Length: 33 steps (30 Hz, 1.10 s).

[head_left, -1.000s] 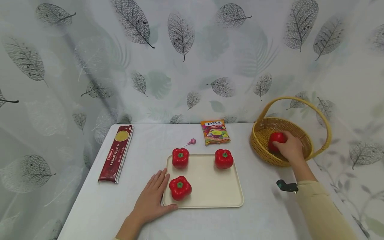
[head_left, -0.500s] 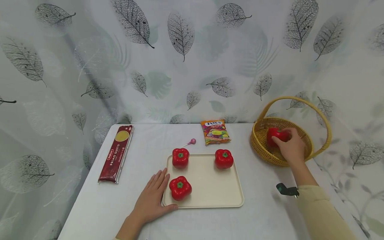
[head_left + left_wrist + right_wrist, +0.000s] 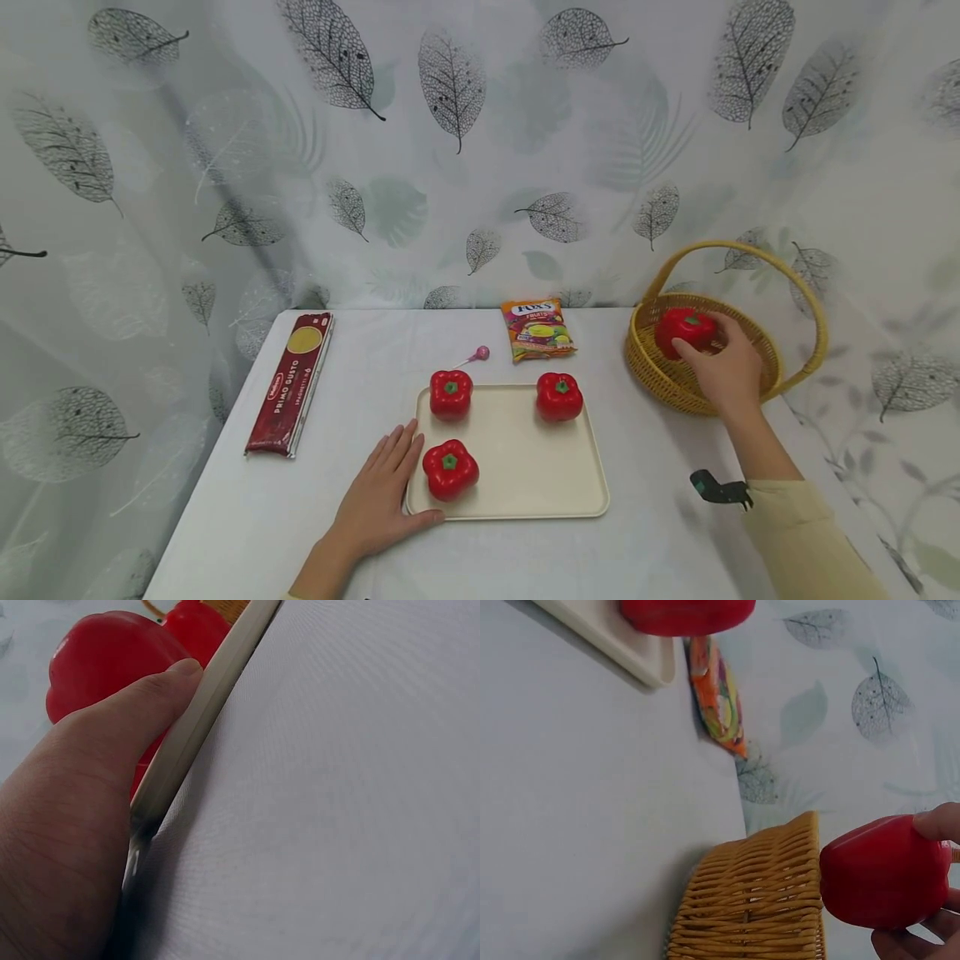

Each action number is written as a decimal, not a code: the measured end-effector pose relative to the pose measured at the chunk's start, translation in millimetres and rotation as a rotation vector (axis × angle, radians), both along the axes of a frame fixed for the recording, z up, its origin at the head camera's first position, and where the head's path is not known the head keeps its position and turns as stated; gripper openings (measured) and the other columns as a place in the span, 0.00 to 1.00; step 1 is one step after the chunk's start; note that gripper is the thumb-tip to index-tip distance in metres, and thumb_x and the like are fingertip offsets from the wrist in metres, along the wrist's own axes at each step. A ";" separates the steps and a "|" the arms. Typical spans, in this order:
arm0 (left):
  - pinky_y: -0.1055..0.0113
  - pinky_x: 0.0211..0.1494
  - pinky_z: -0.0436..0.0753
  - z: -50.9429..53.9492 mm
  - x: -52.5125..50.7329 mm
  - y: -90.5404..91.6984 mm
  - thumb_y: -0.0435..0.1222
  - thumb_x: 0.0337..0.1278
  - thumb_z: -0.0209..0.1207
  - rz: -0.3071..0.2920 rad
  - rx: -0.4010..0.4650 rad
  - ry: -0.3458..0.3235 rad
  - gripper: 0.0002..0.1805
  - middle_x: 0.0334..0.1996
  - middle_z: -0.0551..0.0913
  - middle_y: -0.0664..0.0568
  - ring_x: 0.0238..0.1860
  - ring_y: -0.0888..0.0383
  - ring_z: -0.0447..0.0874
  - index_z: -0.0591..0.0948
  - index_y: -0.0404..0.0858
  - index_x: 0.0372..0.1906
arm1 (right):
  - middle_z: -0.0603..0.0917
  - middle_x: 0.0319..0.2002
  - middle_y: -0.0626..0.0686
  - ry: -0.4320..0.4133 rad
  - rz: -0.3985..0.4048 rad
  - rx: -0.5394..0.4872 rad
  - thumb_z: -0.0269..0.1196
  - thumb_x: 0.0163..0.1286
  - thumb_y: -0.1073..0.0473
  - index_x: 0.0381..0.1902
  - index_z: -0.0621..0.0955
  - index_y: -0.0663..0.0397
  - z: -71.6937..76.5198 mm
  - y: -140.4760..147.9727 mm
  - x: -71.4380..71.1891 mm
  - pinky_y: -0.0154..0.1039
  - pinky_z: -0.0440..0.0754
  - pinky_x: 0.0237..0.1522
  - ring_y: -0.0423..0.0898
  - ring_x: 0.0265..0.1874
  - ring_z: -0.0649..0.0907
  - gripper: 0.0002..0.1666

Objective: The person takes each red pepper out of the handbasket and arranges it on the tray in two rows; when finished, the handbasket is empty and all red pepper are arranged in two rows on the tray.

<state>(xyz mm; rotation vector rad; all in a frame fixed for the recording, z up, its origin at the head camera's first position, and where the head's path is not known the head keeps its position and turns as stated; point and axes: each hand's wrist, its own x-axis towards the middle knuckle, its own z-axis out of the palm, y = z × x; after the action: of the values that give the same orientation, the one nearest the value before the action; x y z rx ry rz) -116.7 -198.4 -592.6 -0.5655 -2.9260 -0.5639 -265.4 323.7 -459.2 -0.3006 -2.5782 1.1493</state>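
My right hand (image 3: 729, 371) grips a red bell pepper (image 3: 681, 327) with a green stem, at the yellow wicker basket (image 3: 651, 371) on the right. In the right wrist view this bell pepper (image 3: 885, 874) is beside and above the basket's rim (image 3: 810, 877), between thumb and fingers. My left hand (image 3: 377, 502) rests with straight fingers along the left edge of the cream tray (image 3: 532, 475), its thumb by the front corner. Three more red bell peppers sit on that tray: front left (image 3: 450, 471), back left (image 3: 452, 396) and back right (image 3: 559, 397).
Behind the tray lie a pink lollipop (image 3: 481, 354) and an orange Fox's candy bag (image 3: 537, 330). A dark red spaghetti pack (image 3: 291, 383) lies at the table's left. The basket's tall handle (image 3: 806, 292) arches over it. A leaf-print curtain (image 3: 480, 167) hangs behind the table.
My right hand has lifted the bell pepper from inside the basket, up and slightly left, tilting its stem into view. My left hand and the tray's bell peppers stay in place.
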 end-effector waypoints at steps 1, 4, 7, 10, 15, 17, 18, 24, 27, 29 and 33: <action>0.45 0.85 0.58 0.1 0.0 0.0 0.80 0.53 0.58 -0.001 0.001 0.001 0.66 0.88 0.55 0.50 0.87 0.48 0.49 0.63 0.41 0.86 | 0.73 0.76 0.68 0.008 0.011 -0.001 0.70 0.75 0.41 0.84 0.65 0.53 2.2 -2.4 2.8 0.71 0.78 0.67 0.68 0.72 0.74 0.49; 0.45 0.86 0.57 0.7 0.0 0.1 0.81 0.53 0.58 -0.004 0.001 -0.011 0.66 0.88 0.55 0.49 0.87 0.48 0.48 0.63 0.41 0.87 | 0.74 0.75 0.66 0.031 0.043 -0.001 0.71 0.75 0.42 0.84 0.66 0.53 8.0 -8.8 10.8 0.68 0.79 0.67 0.66 0.71 0.76 0.48; 0.46 0.86 0.55 2.1 0.3 0.2 0.81 0.53 0.57 -0.005 0.000 -0.026 0.66 0.88 0.54 0.49 0.87 0.48 0.47 0.62 0.41 0.87 | 0.75 0.74 0.64 0.055 0.060 0.008 0.72 0.75 0.43 0.83 0.68 0.52 13.6 -14.0 17.6 0.61 0.81 0.68 0.64 0.69 0.77 0.47; 0.47 0.86 0.54 3.4 0.7 0.2 0.81 0.53 0.57 -0.005 0.001 -0.036 0.66 0.88 0.53 0.49 0.87 0.47 0.47 0.62 0.41 0.87 | 0.76 0.74 0.62 0.088 0.078 0.008 0.73 0.75 0.46 0.82 0.70 0.52 19.4 -18.0 23.4 0.47 0.83 0.67 0.63 0.69 0.78 0.45; 0.47 0.86 0.53 4.7 1.2 -0.3 0.80 0.53 0.57 -0.005 0.002 -0.042 0.66 0.88 0.53 0.49 0.87 0.47 0.46 0.61 0.41 0.87 | 0.77 0.73 0.62 0.145 0.132 -0.023 0.75 0.74 0.52 0.81 0.71 0.55 28.1 -24.7 35.4 0.29 0.82 0.60 0.65 0.67 0.79 0.44; 0.47 0.86 0.53 4.9 1.0 -0.4 0.80 0.53 0.58 -0.006 0.003 -0.038 0.66 0.88 0.53 0.49 0.87 0.47 0.47 0.62 0.41 0.87 | 0.76 0.73 0.62 0.160 0.153 -0.036 0.75 0.73 0.55 0.81 0.71 0.55 30.4 -27.8 41.1 0.28 0.82 0.58 0.66 0.66 0.79 0.43; 0.47 0.86 0.54 4.9 0.7 -0.4 0.80 0.53 0.58 -0.006 0.002 -0.034 0.66 0.88 0.53 0.49 0.87 0.47 0.47 0.62 0.41 0.87 | 0.76 0.73 0.62 0.164 0.162 -0.037 0.75 0.73 0.55 0.81 0.71 0.54 31.3 -29.3 44.0 0.27 0.82 0.58 0.66 0.66 0.79 0.44; 0.46 0.85 0.58 3.4 -0.1 -0.1 0.80 0.52 0.59 -0.006 0.009 0.010 0.65 0.87 0.56 0.49 0.87 0.47 0.50 0.64 0.41 0.86 | 0.76 0.73 0.58 0.167 0.211 -0.033 0.76 0.72 0.55 0.82 0.70 0.50 35.0 -38.8 62.6 0.21 0.79 0.55 0.64 0.68 0.79 0.45; 0.45 0.85 0.59 2.1 0.9 0.0 0.80 0.52 0.59 -0.004 0.007 0.015 0.65 0.87 0.57 0.49 0.86 0.47 0.51 0.65 0.41 0.86 | 0.77 0.73 0.57 0.174 0.232 -0.024 0.77 0.71 0.57 0.81 0.71 0.49 36.2 -42.0 69.1 0.20 0.78 0.54 0.62 0.68 0.79 0.45; 0.45 0.85 0.59 2.0 1.4 0.2 0.80 0.52 0.59 -0.003 0.009 0.010 0.65 0.87 0.56 0.49 0.87 0.47 0.51 0.64 0.41 0.86 | 0.77 0.72 0.56 0.188 0.247 -0.017 0.78 0.70 0.59 0.81 0.72 0.49 37.4 -44.2 72.2 0.19 0.78 0.54 0.60 0.67 0.80 0.45; 0.46 0.86 0.55 4.3 1.4 0.4 0.80 0.53 0.58 0.000 0.005 -0.014 0.66 0.88 0.55 0.49 0.87 0.48 0.48 0.63 0.41 0.87 | 0.79 0.70 0.57 0.207 0.275 0.002 0.79 0.67 0.61 0.80 0.73 0.50 39.3 -49.9 78.3 0.18 0.78 0.52 0.60 0.65 0.80 0.46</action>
<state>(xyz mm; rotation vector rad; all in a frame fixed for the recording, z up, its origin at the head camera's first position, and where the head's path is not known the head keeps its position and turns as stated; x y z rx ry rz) -115.3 -197.9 -588.3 -0.5634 -2.9371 -0.5774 -187.1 273.8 -419.9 0.1719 -2.4891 1.1961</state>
